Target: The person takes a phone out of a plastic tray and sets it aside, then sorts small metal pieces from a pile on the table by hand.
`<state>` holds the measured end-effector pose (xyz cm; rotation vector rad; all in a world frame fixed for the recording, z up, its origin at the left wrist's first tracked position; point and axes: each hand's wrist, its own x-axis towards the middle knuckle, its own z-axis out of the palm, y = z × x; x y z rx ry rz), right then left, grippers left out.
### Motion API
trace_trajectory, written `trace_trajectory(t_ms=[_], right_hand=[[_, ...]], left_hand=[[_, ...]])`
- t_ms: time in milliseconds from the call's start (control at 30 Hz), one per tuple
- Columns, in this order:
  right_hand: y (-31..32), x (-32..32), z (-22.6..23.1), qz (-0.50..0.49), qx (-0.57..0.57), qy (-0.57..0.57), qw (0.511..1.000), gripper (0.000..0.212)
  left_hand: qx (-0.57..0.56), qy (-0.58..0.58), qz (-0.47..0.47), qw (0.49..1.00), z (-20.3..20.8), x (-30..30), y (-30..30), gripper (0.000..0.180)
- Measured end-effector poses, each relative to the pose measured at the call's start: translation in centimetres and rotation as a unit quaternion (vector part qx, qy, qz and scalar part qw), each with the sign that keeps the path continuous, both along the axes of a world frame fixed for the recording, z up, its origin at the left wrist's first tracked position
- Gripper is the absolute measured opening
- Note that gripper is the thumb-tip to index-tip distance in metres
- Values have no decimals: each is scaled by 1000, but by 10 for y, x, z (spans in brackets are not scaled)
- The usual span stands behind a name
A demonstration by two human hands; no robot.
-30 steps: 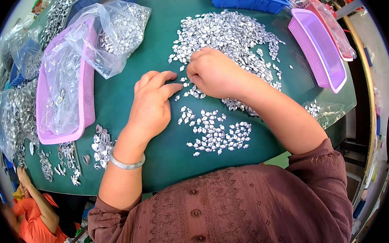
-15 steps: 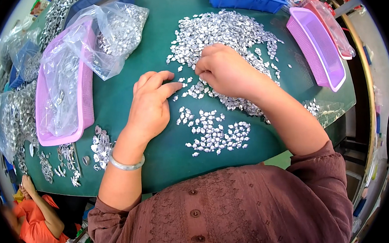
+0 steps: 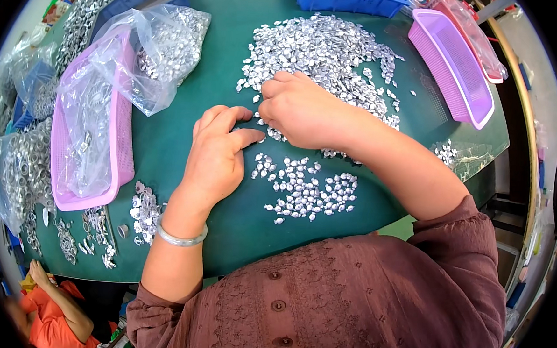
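Observation:
A large heap of small silver metal pieces, round with little tabs at the ends, lies spread on the green tabletop. My right hand is at the heap's near left edge, its fingers curled together; their tips and anything in them are hidden. Just left of it, my left hand rests low over the table. Its thumb and forefinger are apart, close to a few loose pieces, and nothing shows in its grip. Nearer my body, a smaller group of the same pieces lies in a loose single layer.
To the left stands a lilac basket with a clear plastic bag of silver pieces leaning over it. Blue trays are at the back, another lilac basket at right. Sorted metal parts lie front left, beyond which sits a person in orange.
My right hand has moved left and slightly toward me, closer to my left hand. The left hand has barely shifted, its thumb a little lower.

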<state>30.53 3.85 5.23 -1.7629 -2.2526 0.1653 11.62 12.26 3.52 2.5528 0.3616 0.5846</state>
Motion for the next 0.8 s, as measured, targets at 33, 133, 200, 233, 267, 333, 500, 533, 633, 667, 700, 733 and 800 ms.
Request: trace_trajectory(t_ms=[33,133,200,233,267,333,500,533,633,667,700,733,800], right_hand=[[0,1,1,5,-7,-3,1000,7],[0,5,3,28,2,27,999,7],[2,4,0,33,9,28,999,7],[3,4,-1,39,16,30,999,7],[3,3,-2,38,16,30,999,7],[4,1,-2,27,12,2,1000,6],[7,4,3,15,-10,-3,1000,8],[8,5,5,-1,-43,-19,999,16],[2,14,5,-31,3,50,998,11],[-1,16,4,-31,4,50,998,11],[-3,18,4,-46,24,65,997,8],[-6,20,3,-60,45,79,994,6],[-12,24,4,-58,43,81,994,5]], left_hand=[[-3,-2,1,1000,0,0,0,34],[-1,-6,2,1000,-1,0,0,34],[-4,-6,2,1000,-1,0,1,34],[-6,-5,1,1000,-1,0,1,34],[-6,-5,0,1000,-1,0,0,34],[-9,-1,2,1000,-1,0,0,34],[-7,-5,1,1000,-1,0,0,36],[-4,-9,-1,1000,-1,0,0,38],[-1,-13,0,1000,0,0,1,39],[-1,-13,0,1000,-1,0,1,39],[-8,-15,3,1000,-2,0,1,36],[-16,-16,6,1000,-2,0,1,34],[-15,-17,4,1000,-3,0,2,34]])
